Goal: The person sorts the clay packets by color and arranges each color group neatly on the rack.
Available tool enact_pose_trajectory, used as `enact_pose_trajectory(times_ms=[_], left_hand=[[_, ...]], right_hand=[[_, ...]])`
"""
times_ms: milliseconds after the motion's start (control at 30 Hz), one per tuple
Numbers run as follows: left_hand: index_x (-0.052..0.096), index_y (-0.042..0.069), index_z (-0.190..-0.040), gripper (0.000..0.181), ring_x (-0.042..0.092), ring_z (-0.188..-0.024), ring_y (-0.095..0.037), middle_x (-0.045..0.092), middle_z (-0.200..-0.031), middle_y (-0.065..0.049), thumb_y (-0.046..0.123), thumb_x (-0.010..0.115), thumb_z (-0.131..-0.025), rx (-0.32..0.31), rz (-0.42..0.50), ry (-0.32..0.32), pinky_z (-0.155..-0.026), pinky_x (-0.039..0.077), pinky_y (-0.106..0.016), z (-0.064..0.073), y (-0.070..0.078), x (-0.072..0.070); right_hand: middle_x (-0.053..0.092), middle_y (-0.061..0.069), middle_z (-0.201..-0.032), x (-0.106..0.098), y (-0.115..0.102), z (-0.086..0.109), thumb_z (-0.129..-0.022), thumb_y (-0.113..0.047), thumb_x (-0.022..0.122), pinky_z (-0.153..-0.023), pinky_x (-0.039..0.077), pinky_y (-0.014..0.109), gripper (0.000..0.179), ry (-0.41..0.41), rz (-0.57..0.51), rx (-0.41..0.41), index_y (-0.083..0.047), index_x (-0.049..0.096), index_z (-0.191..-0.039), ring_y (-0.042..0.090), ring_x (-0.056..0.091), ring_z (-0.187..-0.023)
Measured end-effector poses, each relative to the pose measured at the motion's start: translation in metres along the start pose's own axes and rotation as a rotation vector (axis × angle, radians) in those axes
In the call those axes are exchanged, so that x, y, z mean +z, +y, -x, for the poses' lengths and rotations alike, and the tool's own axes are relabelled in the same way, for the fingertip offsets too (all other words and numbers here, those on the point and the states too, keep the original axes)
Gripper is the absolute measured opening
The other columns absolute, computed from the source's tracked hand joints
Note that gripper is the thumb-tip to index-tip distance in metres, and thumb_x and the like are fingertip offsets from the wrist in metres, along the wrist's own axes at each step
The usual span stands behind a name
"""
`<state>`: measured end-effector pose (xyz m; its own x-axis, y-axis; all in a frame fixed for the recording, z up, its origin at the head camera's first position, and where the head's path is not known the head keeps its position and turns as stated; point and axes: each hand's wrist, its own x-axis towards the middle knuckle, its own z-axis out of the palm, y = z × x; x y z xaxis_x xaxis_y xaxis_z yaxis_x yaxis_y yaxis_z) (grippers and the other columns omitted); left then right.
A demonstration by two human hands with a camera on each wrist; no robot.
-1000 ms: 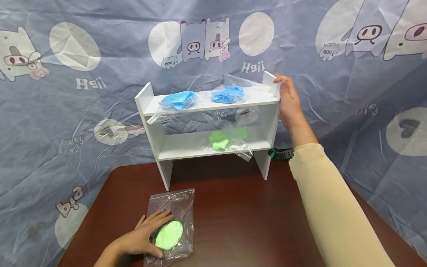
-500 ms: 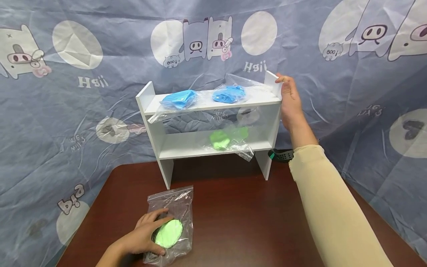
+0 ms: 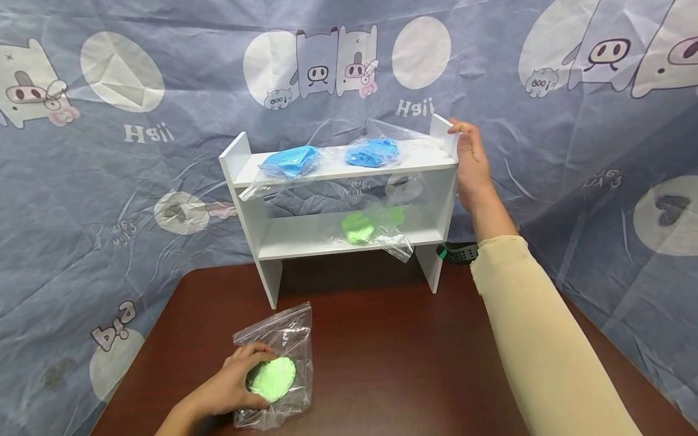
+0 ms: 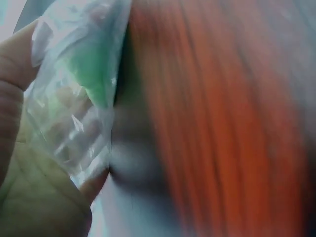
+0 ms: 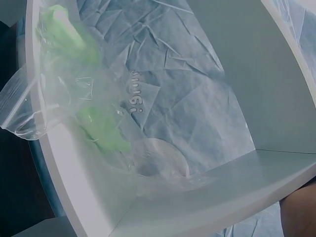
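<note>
At the table's front left, my left hand [image 3: 231,381] curls its fingers and thumb round a clear zip bag [image 3: 297,339] with a light-green round lump [image 3: 274,379] inside. In the left wrist view the bag [image 4: 74,133] sits crumpled between thumb and fingers. My right hand [image 3: 471,163] grips the upper right side panel of a white two-tier shelf [image 3: 305,239]. On the shelf's lower board lies a clear bag with green lumps [image 3: 358,227], its end hanging over the front edge. Only a bit of the right hand [image 5: 301,210] shows in the right wrist view.
Two clear bags with blue contents, one on the left [image 3: 291,161] and one on the right [image 3: 372,152], lie on the shelf's top board. The shelf stands on a dark red-brown table [image 3: 392,351]. Patterned blue-grey cloth [image 3: 191,139] hangs behind and at both sides.
My left hand has gone from lying spread on the bag to curling round the green lump, and the bag has tilted and shifted slightly left. The right hand stays on the shelf.
</note>
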<state>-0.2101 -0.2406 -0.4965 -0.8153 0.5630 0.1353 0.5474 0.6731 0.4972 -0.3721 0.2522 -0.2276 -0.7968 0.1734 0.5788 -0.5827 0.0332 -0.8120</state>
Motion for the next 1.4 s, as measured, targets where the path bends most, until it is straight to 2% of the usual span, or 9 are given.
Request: enact_pose_trajectory(times_ms=[133, 233, 367, 500, 700, 800, 1033, 1267, 1400], left_hand=[[0.059, 0.015, -0.131, 0.072, 0.055, -0.119, -0.022, 0.055, -0.134, -0.003, 0.042, 0.087, -0.071, 0.034, 0.051, 0.019, -0.091, 0.049, -0.034, 0.001, -0.002, -0.001], [0.059, 0.011, -0.132, 0.071, 0.055, -0.119, -0.018, 0.055, -0.134, -0.005, 0.04, 0.087, -0.073, 0.012, 0.096, 0.041, -0.09, 0.051, -0.025, 0.003, -0.001, -0.003], [0.061, 0.012, -0.13, 0.069, 0.054, -0.12, -0.015, 0.055, -0.133, -0.002, 0.04, 0.087, -0.072, -0.036, 0.112, 0.081, -0.091, 0.05, -0.024, 0.005, 0.0, -0.004], [0.062, 0.011, -0.128, 0.065, 0.055, -0.115, -0.01, 0.057, -0.13, -0.001, 0.029, 0.089, -0.071, -0.003, 0.114, 0.129, -0.09, 0.049, -0.02, 0.006, 0.004, -0.006], [0.061, 0.015, -0.132, 0.066, 0.051, -0.119, -0.001, 0.056, -0.133, -0.003, 0.022, 0.088, -0.072, -0.009, 0.233, 0.153, -0.088, 0.047, -0.019, -0.001, 0.017, -0.02], [0.061, 0.015, -0.132, 0.068, 0.05, -0.121, 0.0, 0.057, -0.133, -0.003, 0.017, 0.089, -0.07, 0.01, 0.262, 0.198, -0.092, 0.044, -0.016, -0.007, 0.023, -0.028], [0.061, 0.014, -0.132, 0.067, 0.049, -0.123, 0.0, 0.057, -0.133, -0.004, 0.016, 0.088, -0.071, 0.067, 0.257, 0.267, -0.096, 0.041, -0.013, -0.024, 0.037, -0.048], [0.062, 0.016, -0.131, 0.068, 0.048, -0.125, 0.001, 0.055, -0.136, -0.001, 0.01, 0.088, -0.069, 0.088, 0.266, 0.301, -0.098, 0.038, -0.01, -0.036, 0.065, -0.069], [0.061, 0.013, -0.132, 0.07, 0.045, -0.127, 0.002, 0.054, -0.137, -0.003, 0.003, 0.087, -0.068, 0.11, 0.278, 0.323, -0.1, 0.036, -0.007, -0.043, 0.084, -0.084]], right_hand=[[0.031, 0.001, -0.163, -0.001, 0.0, 0.0, -0.098, -0.043, 0.031, -0.117, 0.022, 0.03, 0.027, 0.0, 0.0, -0.003, -0.028, 0.052, -0.106, 0.014, 0.028, -0.147], [0.031, 0.0, -0.163, -0.002, 0.002, -0.002, -0.098, -0.043, 0.031, -0.117, 0.022, 0.03, 0.027, 0.0, 0.004, -0.003, -0.029, 0.052, -0.106, 0.014, 0.028, -0.146], [0.031, 0.0, -0.163, -0.003, 0.004, -0.004, -0.098, -0.042, 0.03, -0.117, 0.022, 0.029, 0.026, -0.007, 0.004, 0.003, -0.029, 0.052, -0.106, 0.014, 0.028, -0.147], [0.031, 0.001, -0.163, -0.002, 0.004, -0.004, -0.099, -0.042, 0.031, -0.116, 0.022, 0.028, 0.026, -0.011, 0.009, 0.007, -0.029, 0.052, -0.106, 0.014, 0.028, -0.146], [0.029, -0.002, -0.164, -0.006, 0.003, -0.004, -0.101, -0.042, 0.031, -0.117, 0.021, 0.031, 0.027, -0.026, 0.032, 0.017, -0.027, 0.052, -0.11, 0.013, 0.027, -0.147], [0.029, -0.002, -0.164, -0.007, 0.004, -0.004, -0.101, -0.042, 0.031, -0.117, 0.021, 0.031, 0.027, -0.03, 0.033, 0.018, -0.029, 0.052, -0.11, 0.013, 0.026, -0.147], [0.03, 0.002, -0.163, -0.006, 0.004, -0.005, -0.102, -0.039, 0.032, -0.116, 0.02, 0.027, 0.024, -0.026, 0.033, -0.006, -0.03, 0.053, -0.107, 0.014, 0.026, -0.148], [0.031, 0.002, -0.163, -0.006, 0.005, -0.005, -0.102, -0.039, 0.032, -0.115, 0.022, 0.028, 0.023, -0.03, 0.031, -0.006, -0.031, 0.053, -0.107, 0.014, 0.028, -0.145], [0.031, 0.002, -0.163, -0.006, 0.006, -0.005, -0.102, -0.039, 0.031, -0.115, 0.021, 0.028, 0.023, -0.032, 0.037, -0.002, -0.031, 0.052, -0.108, 0.014, 0.028, -0.146]])
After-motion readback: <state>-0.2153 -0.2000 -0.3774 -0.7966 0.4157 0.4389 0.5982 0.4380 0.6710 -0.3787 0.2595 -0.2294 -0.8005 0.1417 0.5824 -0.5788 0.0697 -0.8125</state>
